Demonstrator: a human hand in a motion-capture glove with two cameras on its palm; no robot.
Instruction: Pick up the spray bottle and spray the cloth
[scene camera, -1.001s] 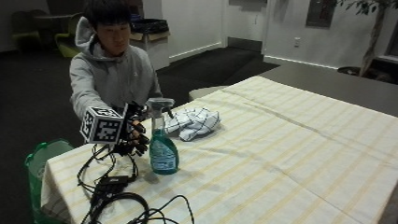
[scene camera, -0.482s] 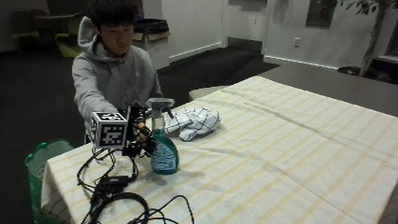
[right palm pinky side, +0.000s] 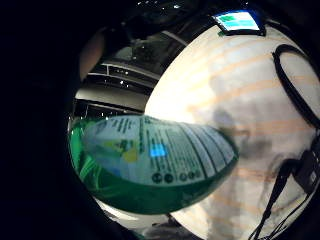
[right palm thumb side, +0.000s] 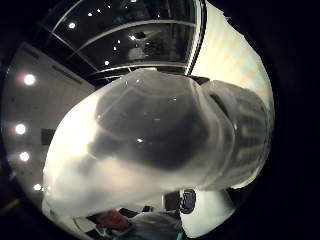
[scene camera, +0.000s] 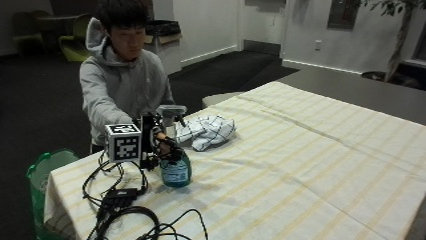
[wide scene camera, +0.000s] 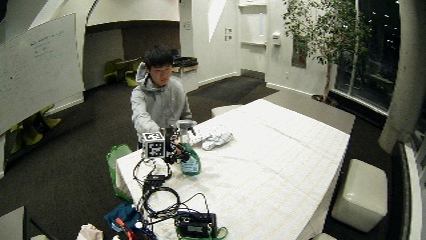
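right hand (scene camera: 162, 146), black-gloved, is stretched forward from the grey sleeve at the table's near corner, palm against the neck of the spray bottle (scene camera: 175, 161). fingers curl round the neck just under the white trigger head; bottle stands upright on the striped tablecloth (scene camera: 299, 165), base down on the cloth surface as far as the outside view shows.

the cloth (scene camera: 206, 131), white with a dark check, lies crumpled just beside the bottle, on the side farther from the table edge, not touching it as far as can be told.

little finger side palm view: bottle body (right palm pinky side: 155, 160) fills the frame, printed label and green liquid, very close to the palm; tablecloth (right palm pinky side: 240, 100) and black cables (right palm pinky side: 295, 100) beyond it. thumb side palm view: the translucent white spray head (right palm thumb side: 160, 145) fills the frame, ceiling lights behind. neither palm view shows the check cloth or the fingers.

wide outside view adds: bottle (wide scene camera: 190, 161) and hand (wide scene camera: 177, 150) at the table's near end, cloth (wide scene camera: 214, 137) beyond, a cable tangle (wide scene camera: 160, 195) along the table edge.
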